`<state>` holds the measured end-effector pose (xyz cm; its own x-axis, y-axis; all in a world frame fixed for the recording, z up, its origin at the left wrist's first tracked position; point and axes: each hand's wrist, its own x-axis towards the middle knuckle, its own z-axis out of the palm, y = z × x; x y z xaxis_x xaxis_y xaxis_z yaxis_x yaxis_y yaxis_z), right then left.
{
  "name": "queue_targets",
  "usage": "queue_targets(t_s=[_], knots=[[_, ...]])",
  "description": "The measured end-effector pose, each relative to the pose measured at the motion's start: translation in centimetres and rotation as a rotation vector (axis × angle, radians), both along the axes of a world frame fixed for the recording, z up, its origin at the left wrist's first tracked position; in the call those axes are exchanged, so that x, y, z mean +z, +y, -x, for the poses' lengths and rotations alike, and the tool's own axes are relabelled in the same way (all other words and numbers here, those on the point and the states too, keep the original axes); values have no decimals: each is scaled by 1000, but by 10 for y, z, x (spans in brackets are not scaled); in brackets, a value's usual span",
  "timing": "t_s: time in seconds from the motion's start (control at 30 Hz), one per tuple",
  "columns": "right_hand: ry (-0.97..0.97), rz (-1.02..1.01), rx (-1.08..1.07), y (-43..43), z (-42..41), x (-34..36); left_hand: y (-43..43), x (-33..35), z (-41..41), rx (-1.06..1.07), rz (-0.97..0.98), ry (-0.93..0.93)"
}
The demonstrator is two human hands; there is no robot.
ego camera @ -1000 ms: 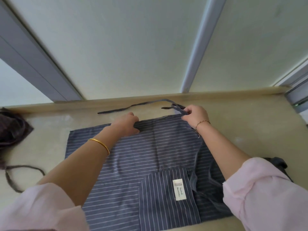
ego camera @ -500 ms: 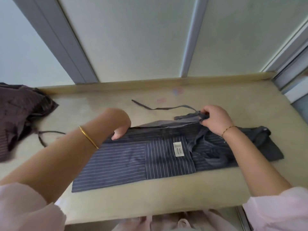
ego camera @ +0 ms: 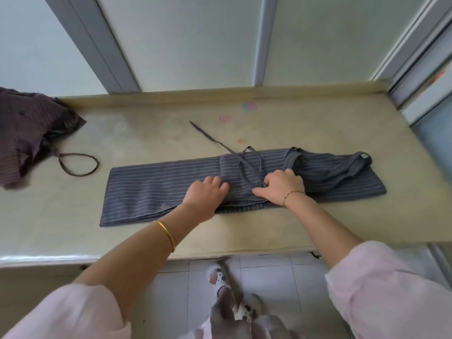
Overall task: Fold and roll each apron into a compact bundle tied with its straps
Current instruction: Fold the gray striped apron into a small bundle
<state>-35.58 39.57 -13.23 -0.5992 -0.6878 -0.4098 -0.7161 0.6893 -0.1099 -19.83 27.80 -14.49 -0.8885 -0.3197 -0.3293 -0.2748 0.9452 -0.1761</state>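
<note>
Grey striped apron [ego camera: 159,184], folded into a long band, is being pressed flat across the middle of the beige counter [ego camera: 293,228]. At far left, a crumpled brown apron [ego camera: 31,128] and its looped cord [ego camera: 78,154] are being left well apart from it. The band's middle is being pressed by the left hand [ego camera: 204,193], fingers bent and close together; whether cloth is being pinched cannot be told. Just right of it, the grey strap [ego camera: 239,162] is being pinched under the curled fingers of the right hand [ego camera: 281,185], thumb stretched leftward.
</note>
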Motion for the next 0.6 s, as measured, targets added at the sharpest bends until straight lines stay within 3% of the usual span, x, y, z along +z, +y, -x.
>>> queue_targets(t_s=[0.07,0.13,0.23,0.27,0.33,0.47,0.6], knots=[[72,122,-30,-6,-4,-2,7,-6,2,10,-24,38],[-45,415,-121,-5,-10,1,17,-11,4,55,-47,19],[-576,956,-364,9,-17,23,26,-18,5,109,-34,-8],[-753,1041,-391,18,-19,32,27,-19,5,116,-25,-7],[-914,911,-284,42,-21,38,29,-22,6,126,-15,0],[-903,270,-105,89,-19,24,31,-23,8,138,12,-10],[-952,-214,6,119,-12,6,32,-21,9,125,20,-41]])
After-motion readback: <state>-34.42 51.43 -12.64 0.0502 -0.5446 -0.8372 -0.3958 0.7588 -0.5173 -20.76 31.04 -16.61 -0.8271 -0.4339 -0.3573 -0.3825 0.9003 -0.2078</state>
